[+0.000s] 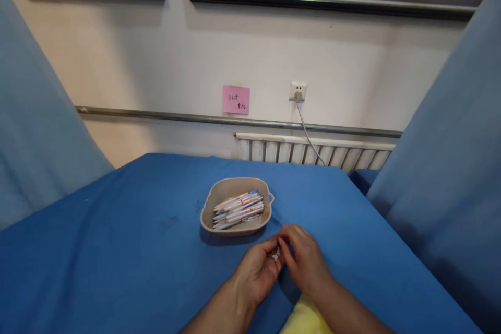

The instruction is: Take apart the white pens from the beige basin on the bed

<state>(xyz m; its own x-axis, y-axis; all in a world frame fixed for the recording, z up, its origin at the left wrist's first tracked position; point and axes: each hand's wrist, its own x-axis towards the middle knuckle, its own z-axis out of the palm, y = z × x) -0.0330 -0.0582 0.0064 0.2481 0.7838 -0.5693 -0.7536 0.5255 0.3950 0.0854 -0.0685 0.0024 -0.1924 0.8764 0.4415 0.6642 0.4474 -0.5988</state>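
Note:
My left hand (256, 271) is turned palm up and cupped over the blue cloth. A few small white pieces (276, 254) lie in its curled fingers, too small to name. My right hand (305, 258) meets it from the right, thumb and fingers pinched together at the left fingertips. Whatever the right fingers pinch is hidden. Just beyond both hands stands a beige plastic basin (207, 209) with a loop on its right side. Inside it lies a bundle of pens (238, 210), mostly white with coloured prints.
A blue cloth (136, 250) covers the table. Something yellow (307, 318) lies by my right forearm. Blue curtains (450, 130) hang on both sides. Along the wall are a radiator (313, 151), a plugged-in socket (298, 92), a pink note (236, 99) and framed pictures.

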